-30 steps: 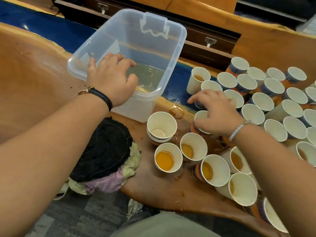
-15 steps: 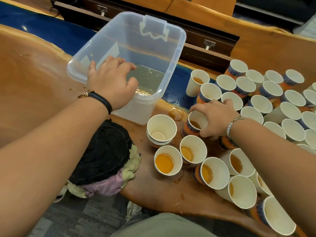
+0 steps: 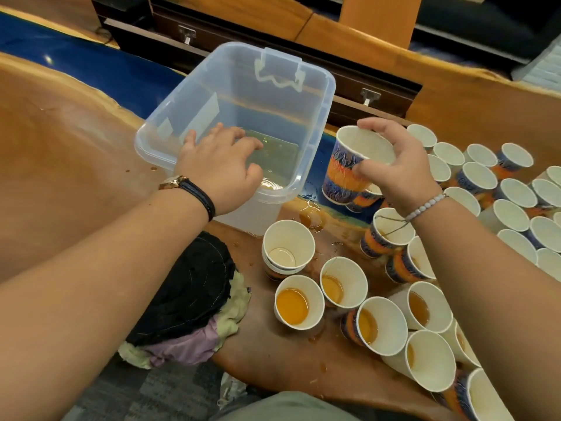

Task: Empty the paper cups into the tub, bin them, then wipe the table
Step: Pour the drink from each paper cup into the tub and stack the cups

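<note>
Left hand (image 3: 221,168): laid over the near rim of the clear tub (image 3: 182,95), fingers bent down inside it, holding that rim. A shallow pool of pale liquid (image 3: 279,156) lies on the tub floor just beyond the fingertips.

Right hand (image 3: 400,171): half closed on a patterned paper cup (image 3: 343,174), thumb on the outer wall and fingers over the far rim. The cup is held clear of the table (image 3: 60,147), slightly tilted, just beside the tub's wall and between the two hands.

Below the right wrist stand cups with amber liquid (image 3: 299,302). A nested stack of empty cups (image 3: 288,247) stands between the forearms. A crowd of cups (image 3: 513,189) lies outward of the right hand. A spilled puddle (image 3: 312,217) sits under the held cup. Bundled cloths (image 3: 188,293) lie beneath the left forearm.
</note>
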The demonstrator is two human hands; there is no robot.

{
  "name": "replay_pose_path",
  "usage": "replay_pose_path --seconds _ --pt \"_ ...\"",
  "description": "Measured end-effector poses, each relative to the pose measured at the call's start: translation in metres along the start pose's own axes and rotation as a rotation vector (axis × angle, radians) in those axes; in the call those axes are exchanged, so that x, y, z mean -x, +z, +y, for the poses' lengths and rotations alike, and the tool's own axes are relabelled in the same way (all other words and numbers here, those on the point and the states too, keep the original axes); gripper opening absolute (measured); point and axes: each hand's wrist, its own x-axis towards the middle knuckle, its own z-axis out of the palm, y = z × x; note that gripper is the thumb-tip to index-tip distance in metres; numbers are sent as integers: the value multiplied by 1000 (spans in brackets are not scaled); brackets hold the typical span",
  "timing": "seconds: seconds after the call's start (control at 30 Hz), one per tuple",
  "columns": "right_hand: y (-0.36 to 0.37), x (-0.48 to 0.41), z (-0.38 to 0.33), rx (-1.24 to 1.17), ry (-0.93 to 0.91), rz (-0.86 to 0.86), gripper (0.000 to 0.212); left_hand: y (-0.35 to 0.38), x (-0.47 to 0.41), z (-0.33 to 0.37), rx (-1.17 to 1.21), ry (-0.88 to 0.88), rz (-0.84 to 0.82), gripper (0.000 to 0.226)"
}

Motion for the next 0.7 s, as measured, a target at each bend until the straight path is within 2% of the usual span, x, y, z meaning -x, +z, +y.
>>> replay_pose_path --seconds 0.17,0.27,0.47,0.7 --pt "-14 -21 -24 29 -76 6 59 3 -2 18 -4 9 -17 54" --pt "-23 -34 -43 283 -149 -90 60 6 -1 20 -15 10 -5 47" --pt "-8 -63 -77 801 -226 -332 70 6 -6 27 5 10 -9 47" --pt "9 -69 -91 1005 -233 -349 76 6 -6 29 3 19 16 46"
